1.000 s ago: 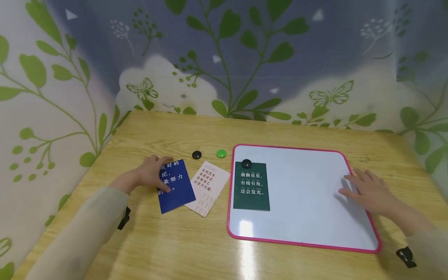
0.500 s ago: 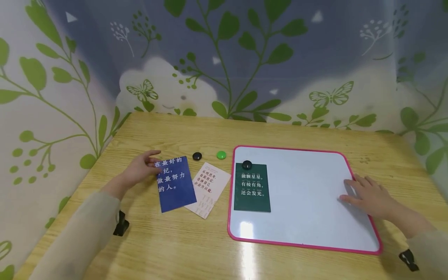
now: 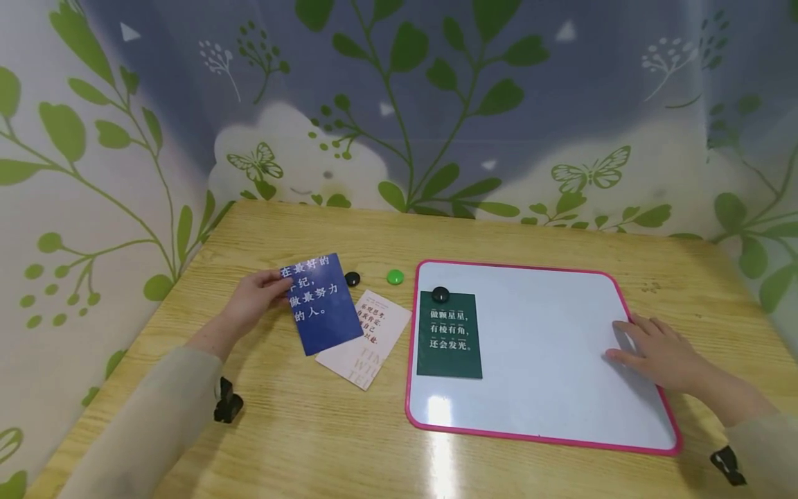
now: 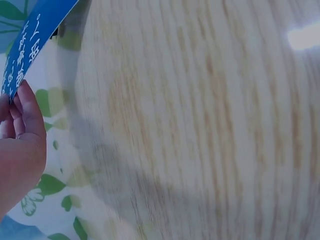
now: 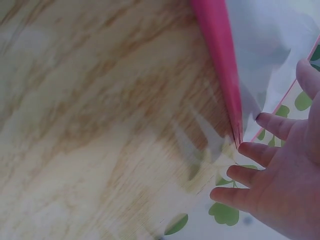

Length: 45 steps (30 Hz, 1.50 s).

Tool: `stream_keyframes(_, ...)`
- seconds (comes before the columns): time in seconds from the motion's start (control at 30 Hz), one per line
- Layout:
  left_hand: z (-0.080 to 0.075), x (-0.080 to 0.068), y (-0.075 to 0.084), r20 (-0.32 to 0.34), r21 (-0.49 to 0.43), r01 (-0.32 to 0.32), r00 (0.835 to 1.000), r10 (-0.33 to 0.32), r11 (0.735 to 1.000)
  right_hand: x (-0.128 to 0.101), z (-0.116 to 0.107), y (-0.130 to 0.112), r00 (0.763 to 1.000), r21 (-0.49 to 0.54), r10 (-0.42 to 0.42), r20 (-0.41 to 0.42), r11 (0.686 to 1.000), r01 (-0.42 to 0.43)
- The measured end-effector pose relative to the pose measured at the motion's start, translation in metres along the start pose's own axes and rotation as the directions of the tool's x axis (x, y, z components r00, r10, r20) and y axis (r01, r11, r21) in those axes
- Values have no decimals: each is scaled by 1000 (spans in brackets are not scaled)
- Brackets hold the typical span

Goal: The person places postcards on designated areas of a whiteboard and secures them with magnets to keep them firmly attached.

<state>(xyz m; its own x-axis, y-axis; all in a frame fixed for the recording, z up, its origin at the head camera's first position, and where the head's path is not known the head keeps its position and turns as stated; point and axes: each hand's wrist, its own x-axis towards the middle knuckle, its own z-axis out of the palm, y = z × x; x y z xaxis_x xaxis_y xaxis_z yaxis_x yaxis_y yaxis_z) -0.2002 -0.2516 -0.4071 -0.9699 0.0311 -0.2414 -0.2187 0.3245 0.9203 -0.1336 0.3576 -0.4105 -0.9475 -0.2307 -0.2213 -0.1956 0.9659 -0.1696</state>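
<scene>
The blue card (image 3: pixel 321 303) is raised off the surface (image 3: pixel 324 430) near its left edge, pinched by the left grip (image 3: pixel 252 301), above the pale card (image 3: pixel 368 339); the right grip (image 3: pixel 661 344), fingers spread, rests flat on the whiteboard (image 3: pixel 548 346) at its right edge

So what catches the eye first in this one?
The pink-framed whiteboard on the right of the wooden table, with a dark green card pinned at its left edge by a black magnet. Then the blue card lifted in the left hand, while the right hand rests flat on the board.
</scene>
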Motion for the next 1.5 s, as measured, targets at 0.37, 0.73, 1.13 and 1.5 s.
stream_keyframes(0.37, 2, -3, 6, 16, -44, -2, 1000, 3, 999, -2, -1, 0, 1000, 4, 10, 4, 1000, -10)
stream_keyframes(0.73, 21, -5, 23, 65, -79, -5, 998, 10, 997, -4, 2, 0, 999, -11, 30, 19, 999, -30)
stream_keyframes(1.13, 55, 3, 46, 109, -96, 20, 994, -10, 995, -9, 13, 8, 998, 18, 1, 67, 1000, -3)
stream_keyframes(1.5, 96, 14, 63, 148, -112, 33, 989, -16, 993, -8, 15, 5, 998, -5, -2, 65, 1000, 3)
